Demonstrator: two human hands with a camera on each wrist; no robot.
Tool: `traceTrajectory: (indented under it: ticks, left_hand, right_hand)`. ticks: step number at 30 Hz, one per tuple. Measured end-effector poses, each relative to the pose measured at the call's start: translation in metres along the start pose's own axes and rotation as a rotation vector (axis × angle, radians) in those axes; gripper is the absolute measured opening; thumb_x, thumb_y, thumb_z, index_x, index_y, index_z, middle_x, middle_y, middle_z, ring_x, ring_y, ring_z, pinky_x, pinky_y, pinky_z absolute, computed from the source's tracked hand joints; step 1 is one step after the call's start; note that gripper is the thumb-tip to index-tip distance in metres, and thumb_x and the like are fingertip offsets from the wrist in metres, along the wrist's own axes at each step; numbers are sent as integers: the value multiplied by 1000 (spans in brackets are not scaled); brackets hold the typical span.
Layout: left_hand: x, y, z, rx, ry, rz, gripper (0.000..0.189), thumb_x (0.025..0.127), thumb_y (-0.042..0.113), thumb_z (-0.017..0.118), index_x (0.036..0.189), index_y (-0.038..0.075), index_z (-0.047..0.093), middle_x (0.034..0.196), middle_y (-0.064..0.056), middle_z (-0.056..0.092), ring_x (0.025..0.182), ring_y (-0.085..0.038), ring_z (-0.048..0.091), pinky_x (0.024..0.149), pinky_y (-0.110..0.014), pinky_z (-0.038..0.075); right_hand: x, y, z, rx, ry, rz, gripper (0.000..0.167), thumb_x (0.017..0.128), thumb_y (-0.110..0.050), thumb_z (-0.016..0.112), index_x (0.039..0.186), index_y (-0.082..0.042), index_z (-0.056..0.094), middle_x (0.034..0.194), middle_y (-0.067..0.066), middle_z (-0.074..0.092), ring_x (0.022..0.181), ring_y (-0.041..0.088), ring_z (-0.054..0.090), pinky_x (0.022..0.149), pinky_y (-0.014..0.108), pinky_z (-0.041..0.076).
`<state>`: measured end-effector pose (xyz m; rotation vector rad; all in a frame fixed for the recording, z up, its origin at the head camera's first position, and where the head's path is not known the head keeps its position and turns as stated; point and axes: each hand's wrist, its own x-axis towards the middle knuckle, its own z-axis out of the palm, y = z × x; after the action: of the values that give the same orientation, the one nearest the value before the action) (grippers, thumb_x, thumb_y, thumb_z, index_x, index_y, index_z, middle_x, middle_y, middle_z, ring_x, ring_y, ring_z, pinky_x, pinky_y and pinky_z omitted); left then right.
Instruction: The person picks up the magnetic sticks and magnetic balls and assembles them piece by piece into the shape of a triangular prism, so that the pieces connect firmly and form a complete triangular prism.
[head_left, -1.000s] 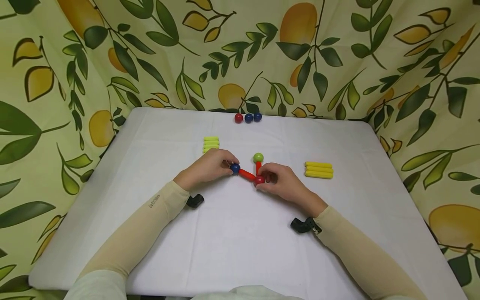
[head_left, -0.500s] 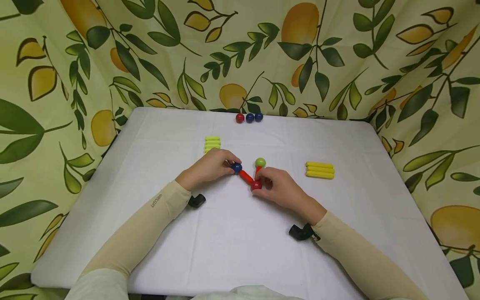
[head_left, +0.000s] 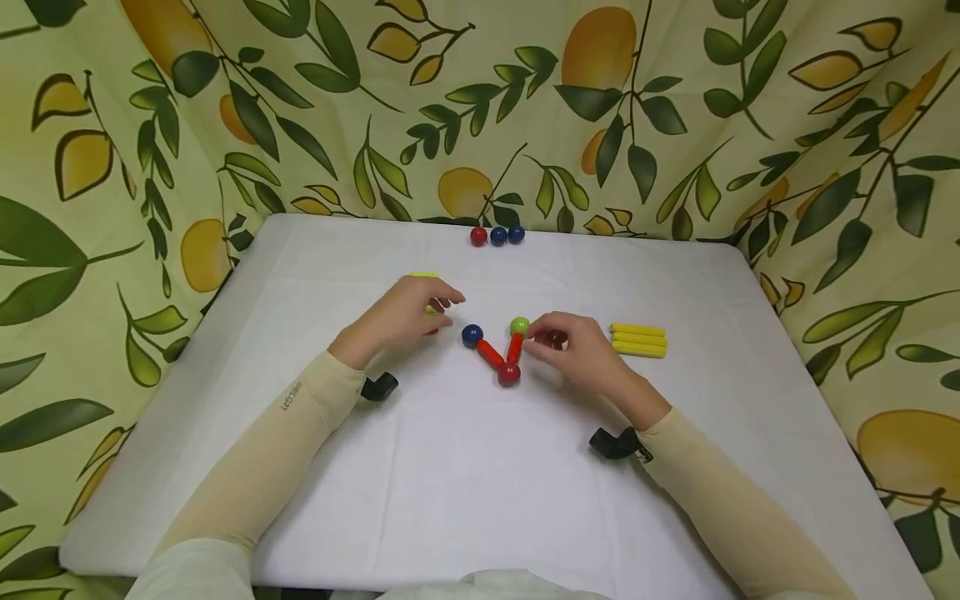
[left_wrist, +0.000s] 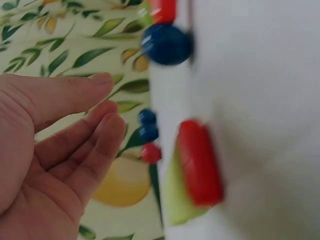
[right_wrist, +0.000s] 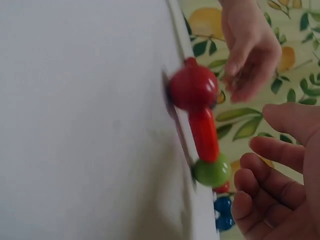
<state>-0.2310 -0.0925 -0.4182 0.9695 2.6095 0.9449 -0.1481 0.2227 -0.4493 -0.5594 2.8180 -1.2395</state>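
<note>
A V-shaped joined piece lies on the white table: a blue ball (head_left: 472, 336) and a green ball (head_left: 520, 327) each connect by a red stick (head_left: 490, 354) to a red ball (head_left: 508, 372) at the near point. Left of the blue ball, my left hand (head_left: 397, 317) hovers with thumb and fingers apart, holding nothing. Below it lie a loose red stick (left_wrist: 200, 162) and yellow-green sticks (left_wrist: 179, 197), mostly hidden by the hand in the head view. My right hand (head_left: 577, 354) is just right of the green ball, fingers loosely bent and holding nothing.
One red ball (head_left: 478, 237) and two blue balls (head_left: 498, 237) sit in a row at the table's back edge. Several thick yellow sticks (head_left: 638, 340) lie side by side to the right. A leaf-patterned curtain (head_left: 480, 108) surrounds the table's back and sides.
The red ball came nearer and left, narrowing the V. Both hands then let go: the left moved off the blue ball leftward, the right moved off the red ball towards the back right.
</note>
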Motion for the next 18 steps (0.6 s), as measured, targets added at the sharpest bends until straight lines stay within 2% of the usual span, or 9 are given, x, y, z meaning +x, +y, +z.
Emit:
traceTrajectory:
  ticks: [3,6,11,18]
  left_hand:
    - [-5,-7,-18,16,16,-18,32,97,4,80,128,0,77,117,-13,76,105,-27,67,97,-46,55]
    - [-9,-14,-26,43,-9,-57,24,96,4,82,120,2,80,109,-9,76,100,-27,66,94,-45,55]
    - [-9,-21,-21,101,-83,-62,18,93,4,86,110,6,82,99,-3,74,92,-24,64,88,-41,56]
    - [-8,-21,-12,226,-102,-27,11,91,2,86,97,10,81,86,1,70,84,-23,61,82,-40,53]
  right_hand:
    - [9,10,-8,24,57,20,12,99,-17,82,110,-11,80,100,0,74,93,21,67,85,40,59]
    - [18,19,-10,67,62,52,16,100,-16,81,114,-8,79,106,3,75,99,23,68,90,41,60]
    - [29,28,-6,99,26,107,23,101,-20,81,121,-8,77,110,5,75,103,24,68,94,41,59]
    - [38,36,-1,121,-23,135,31,98,-24,85,126,-13,77,115,4,73,100,26,66,87,37,57]
